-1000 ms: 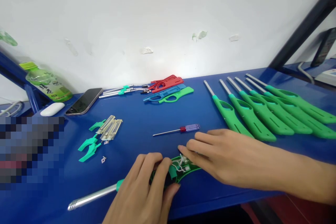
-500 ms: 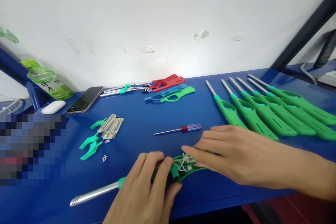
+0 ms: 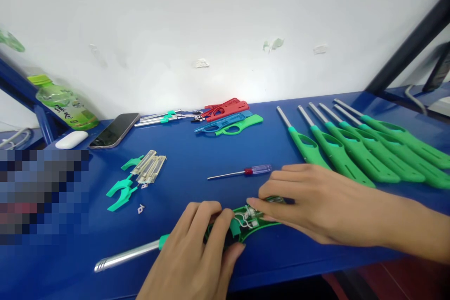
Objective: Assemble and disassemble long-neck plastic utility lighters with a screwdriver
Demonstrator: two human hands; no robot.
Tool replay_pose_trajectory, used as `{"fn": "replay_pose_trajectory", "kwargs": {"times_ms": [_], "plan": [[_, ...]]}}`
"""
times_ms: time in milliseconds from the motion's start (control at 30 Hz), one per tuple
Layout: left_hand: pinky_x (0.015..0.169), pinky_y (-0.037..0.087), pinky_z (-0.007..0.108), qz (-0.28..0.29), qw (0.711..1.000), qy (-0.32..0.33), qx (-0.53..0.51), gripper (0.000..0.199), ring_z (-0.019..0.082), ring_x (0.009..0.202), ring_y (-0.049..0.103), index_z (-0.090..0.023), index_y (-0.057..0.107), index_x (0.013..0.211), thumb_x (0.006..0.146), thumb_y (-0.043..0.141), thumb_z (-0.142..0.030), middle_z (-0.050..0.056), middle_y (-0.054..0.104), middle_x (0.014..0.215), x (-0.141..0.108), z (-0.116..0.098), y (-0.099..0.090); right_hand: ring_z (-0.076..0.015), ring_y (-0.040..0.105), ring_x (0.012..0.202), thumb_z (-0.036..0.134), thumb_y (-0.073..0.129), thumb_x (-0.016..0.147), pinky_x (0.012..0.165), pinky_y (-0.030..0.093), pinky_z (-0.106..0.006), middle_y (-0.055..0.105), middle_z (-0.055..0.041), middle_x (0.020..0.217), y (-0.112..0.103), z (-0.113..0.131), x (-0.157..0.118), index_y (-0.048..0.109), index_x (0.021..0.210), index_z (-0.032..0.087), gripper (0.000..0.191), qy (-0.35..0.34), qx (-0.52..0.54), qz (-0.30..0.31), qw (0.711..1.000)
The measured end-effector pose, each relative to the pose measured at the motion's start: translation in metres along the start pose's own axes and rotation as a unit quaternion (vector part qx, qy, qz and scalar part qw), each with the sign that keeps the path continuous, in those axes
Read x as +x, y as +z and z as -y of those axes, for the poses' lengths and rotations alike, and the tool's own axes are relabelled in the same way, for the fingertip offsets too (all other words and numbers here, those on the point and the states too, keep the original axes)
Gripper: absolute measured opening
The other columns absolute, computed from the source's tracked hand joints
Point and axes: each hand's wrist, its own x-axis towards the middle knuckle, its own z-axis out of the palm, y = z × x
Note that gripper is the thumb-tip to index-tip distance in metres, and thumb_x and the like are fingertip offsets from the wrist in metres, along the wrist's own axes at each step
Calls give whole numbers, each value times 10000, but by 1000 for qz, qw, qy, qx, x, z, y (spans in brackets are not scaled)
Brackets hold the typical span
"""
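Note:
A gas lighter with an open green handle shell (image 3: 251, 233) lies at the table's front, its metal tube (image 3: 126, 256) pointing left. White wires and a teal trigger (image 3: 235, 228) show inside the shell. My left hand (image 3: 191, 243) is closed around the lighter's middle, covering part of it. Over the handle end, my right hand (image 3: 302, 204) pinches a clear fuel tank (image 3: 274, 199), mostly hidden by the fingers. Behind the hands lies a screwdriver (image 3: 258, 169) with a clear purple and red handle.
Several assembled green lighters (image 3: 351, 150) lie in a row at right. Red handle shells (image 3: 228, 109), a blue one (image 3: 223, 123) and metal tubes with wires (image 3: 158, 119) lie at the back. Left are clear tanks (image 3: 151, 168), teal triggers (image 3: 122, 195), a phone (image 3: 115, 130), a white case (image 3: 72, 140) and a bottle (image 3: 66, 105).
My right fingers have shifted slightly, and more of the clear tank shows between them. My left hand keeps its hold on the lighter. The whole view has moved a little.

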Motion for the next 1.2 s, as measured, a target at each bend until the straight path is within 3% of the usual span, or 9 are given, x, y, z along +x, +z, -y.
{"fn": "replay_pose_trajectory", "kwargs": {"times_ms": [333,633,733,867,1000,1200], "plan": [[732,644,377,29,999,9,-13,364,252,924,623,-229,577,1413,1059,527,-155,100,615,1136,5,2,-1,-173,616,775,178,644,1048,681,444,-321,736,-33,992,-2,0,3,738,1295,193,265,6,10,6,1000],[728,641,375,22,999,26,-16,413,258,939,606,-226,592,1423,1032,528,-109,129,593,1156,2,5,-2,-181,613,759,196,604,1082,675,444,-330,739,-31,983,-2,1,3,753,1250,188,225,11,25,-5,1000],[747,642,365,25,999,33,-2,483,253,940,617,-239,586,1450,994,552,-84,128,608,1162,0,6,-1,-186,649,778,264,567,1115,696,470,-332,752,-38,986,-3,3,4,770,1210,204,232,21,27,-11,999],[728,640,330,36,999,28,20,566,247,932,649,-277,595,1456,936,568,-56,116,637,1161,-1,7,3,-208,730,882,397,519,1140,783,540,-346,796,-62,1033,-6,-1,5,755,1303,204,346,55,41,-44,997],[712,651,357,25,999,28,29,557,258,922,670,-282,611,1415,915,573,-40,114,644,1151,0,7,8,-213,755,948,292,482,1145,858,568,-360,803,-82,1089,-9,-19,4,772,1271,215,325,123,16,-80,989],[713,654,389,-2,998,39,47,548,259,896,683,-255,599,1395,905,590,-12,105,639,1112,1,7,16,-317,730,1184,296,502,1121,1031,567,-580,734,-171,1370,4,-87,13,688,1422,171,376,161,-58,-10,985]]}}
